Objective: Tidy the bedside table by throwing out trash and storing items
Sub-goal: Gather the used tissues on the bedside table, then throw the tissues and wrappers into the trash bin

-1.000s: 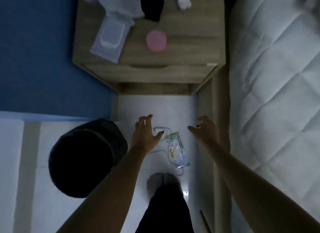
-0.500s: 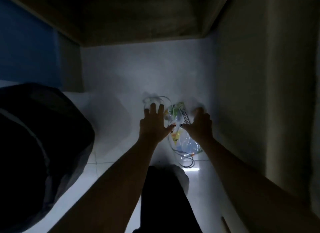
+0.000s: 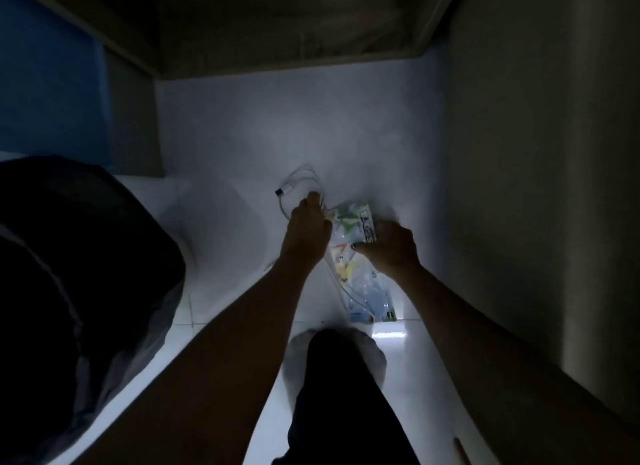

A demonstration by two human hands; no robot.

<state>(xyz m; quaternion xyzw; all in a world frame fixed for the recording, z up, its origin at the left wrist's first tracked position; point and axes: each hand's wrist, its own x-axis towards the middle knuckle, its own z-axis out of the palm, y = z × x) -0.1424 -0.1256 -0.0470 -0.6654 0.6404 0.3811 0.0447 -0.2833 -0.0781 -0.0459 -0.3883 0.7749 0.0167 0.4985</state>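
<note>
A colourful plastic wrapper (image 3: pixel 365 291) lies on the white floor (image 3: pixel 311 129) below the bedside table (image 3: pixel 277 25). Beside and partly under it lies a white cable (image 3: pixel 294 186) with a plug at its far left end. My left hand (image 3: pixel 306 231) is down on the cable, its fingers curled over the loop. To the right, my right hand (image 3: pixel 393 246) grips the wrapper's upper part, thumb pressed on its face. The light is dim and the fingertips are partly hidden.
A large dark trash bag (image 3: pixel 76 291) fills the left side. The bed frame's side (image 3: pixel 519 153) walls the right. A blue wall (image 3: pixel 45 84) is at the far left. My dark trouser leg and grey sock (image 3: pixel 341 354) are just below the wrapper.
I have bent down close to the floor, so the tabletop has left view. Both hands dropped from above the floor onto the cable and wrapper and closed on them.
</note>
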